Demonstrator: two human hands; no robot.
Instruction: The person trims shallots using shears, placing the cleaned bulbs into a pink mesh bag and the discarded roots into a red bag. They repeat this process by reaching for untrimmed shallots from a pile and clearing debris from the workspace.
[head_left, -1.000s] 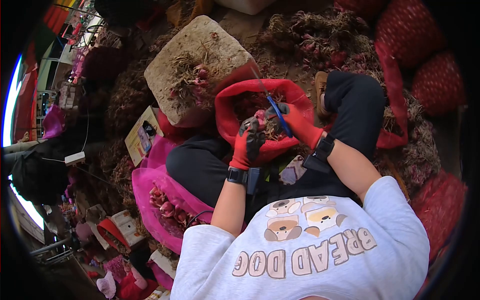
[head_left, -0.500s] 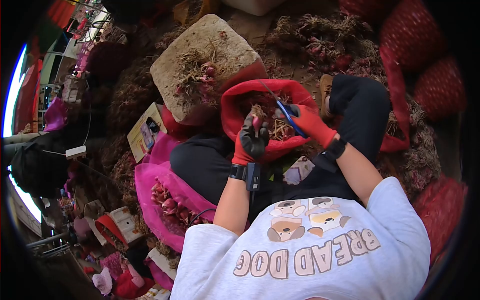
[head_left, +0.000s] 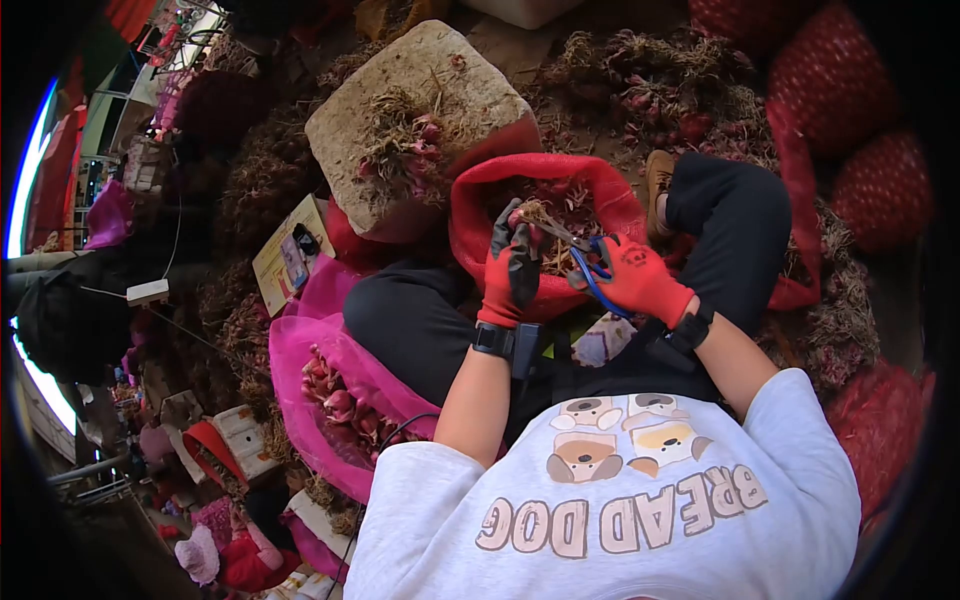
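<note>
My left hand [head_left: 511,268], in a red and black glove, pinches a small red onion [head_left: 517,217] with its dry roots or stem pointing right. In my right hand [head_left: 637,275], also gloved, are scissors with blue handles [head_left: 592,275]. The blades lie against the dry part of the onion. Both hands are over an open red mesh bag [head_left: 610,180], which holds dry trimmings and onion pieces. Beside my left leg, a pink mesh bag [head_left: 300,400] holds several red onions [head_left: 341,405].
A pale block [head_left: 345,130] with a bunch of dried onions [head_left: 400,145] stands beyond the red bag. More onion bunches [head_left: 680,85] lie at the upper right, near full red sacks [head_left: 835,80]. A printed card [head_left: 275,270] lies at left. Another person [head_left: 245,560] shows at lower left.
The scissors have swung from pointing up and away to lying at the onion's dry end. My left hand has raised the onion slightly, and both hands are closer together.
</note>
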